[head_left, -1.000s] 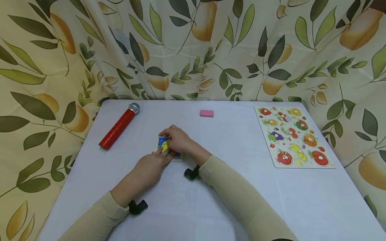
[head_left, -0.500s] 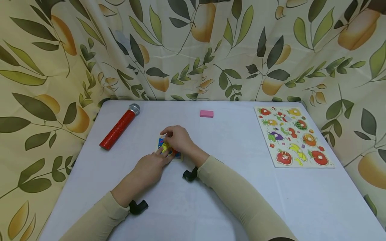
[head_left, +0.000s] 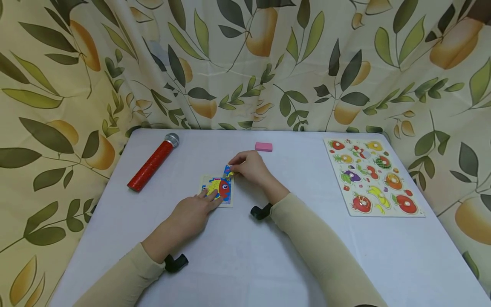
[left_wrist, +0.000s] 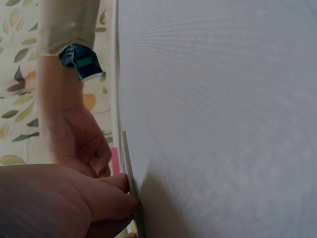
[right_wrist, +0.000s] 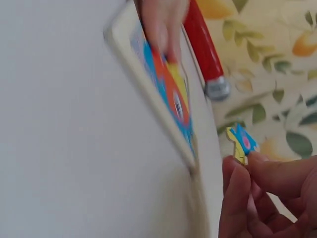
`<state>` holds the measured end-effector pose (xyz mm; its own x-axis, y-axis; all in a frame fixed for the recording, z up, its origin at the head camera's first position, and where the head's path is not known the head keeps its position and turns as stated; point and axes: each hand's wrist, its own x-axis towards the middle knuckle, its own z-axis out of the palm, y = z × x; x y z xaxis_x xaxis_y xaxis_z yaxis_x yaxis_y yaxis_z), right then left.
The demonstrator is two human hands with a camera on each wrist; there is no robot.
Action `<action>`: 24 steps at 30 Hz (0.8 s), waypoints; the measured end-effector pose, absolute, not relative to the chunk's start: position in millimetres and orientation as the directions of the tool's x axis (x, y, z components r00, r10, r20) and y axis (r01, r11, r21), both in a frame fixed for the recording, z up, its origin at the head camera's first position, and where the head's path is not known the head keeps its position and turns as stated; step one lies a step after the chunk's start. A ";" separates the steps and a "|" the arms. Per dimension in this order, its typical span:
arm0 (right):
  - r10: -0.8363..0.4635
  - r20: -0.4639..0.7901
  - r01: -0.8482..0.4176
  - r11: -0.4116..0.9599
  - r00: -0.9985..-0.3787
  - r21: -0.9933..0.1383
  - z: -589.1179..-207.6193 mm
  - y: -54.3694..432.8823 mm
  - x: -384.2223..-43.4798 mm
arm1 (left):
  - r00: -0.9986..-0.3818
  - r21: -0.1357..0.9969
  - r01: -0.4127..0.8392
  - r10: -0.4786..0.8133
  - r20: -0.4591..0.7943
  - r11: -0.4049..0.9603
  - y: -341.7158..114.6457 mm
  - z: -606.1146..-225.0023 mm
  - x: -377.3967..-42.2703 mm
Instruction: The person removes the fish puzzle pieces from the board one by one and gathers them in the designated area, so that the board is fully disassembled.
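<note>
A small jigsaw puzzle board (head_left: 226, 194) with a yellow, red and blue fish picture lies on the white table. My left hand (head_left: 192, 215) rests its outstretched fingers on the board's near left part, hiding some of the picture. Just over the board's far right corner, my right hand (head_left: 253, 169) pinches a blue and yellow puzzle piece (head_left: 228, 171) between thumb and fingers. The right wrist view shows this puzzle piece (right_wrist: 243, 141) held clear of the board. In the left wrist view, fingers of the left hand (left_wrist: 74, 203) touch the board's edge (left_wrist: 130, 173).
A red toy microphone (head_left: 151, 164) with a silver head lies at the back left. Behind the right hand is a pink block (head_left: 264, 147). A fruit picture board (head_left: 353, 181) lies at the right, and a leaf-patterned curtain (head_left: 245, 85) hangs behind the table.
My right hand has lifted a puzzle piece from the board's far left area and moved right with it, uncovering more of the fish picture. The left hand stays in place.
</note>
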<state>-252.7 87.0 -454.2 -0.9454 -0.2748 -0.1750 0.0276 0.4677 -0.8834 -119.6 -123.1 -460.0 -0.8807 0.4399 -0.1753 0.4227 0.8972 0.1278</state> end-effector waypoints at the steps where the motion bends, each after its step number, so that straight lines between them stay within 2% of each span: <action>1: -0.268 -0.192 0.045 0.472 -0.944 -0.880 -453.0 93.1 -255.3 | -0.882 0.125 0.420 0.437 -0.177 0.899 -122.8 -459.8 -119.7; 9: -0.249 -0.255 0.073 0.565 -0.934 -0.822 -451.2 131.5 -273.2 | -0.885 0.123 0.405 0.423 -0.193 0.906 -121.1 -458.9 -120.3; 16: -0.245 -0.290 0.080 0.622 -0.925 -0.779 -454.4 145.2 -280.7 | -0.885 0.120 0.409 0.425 -0.190 0.905 -121.9 -461.0 -120.3; 24: -0.280 -0.168 -0.088 0.714 -0.945 -0.695 -460.7 145.8 -282.1 | -0.884 0.150 0.430 0.449 -0.132 0.890 -125.1 -463.5 -119.2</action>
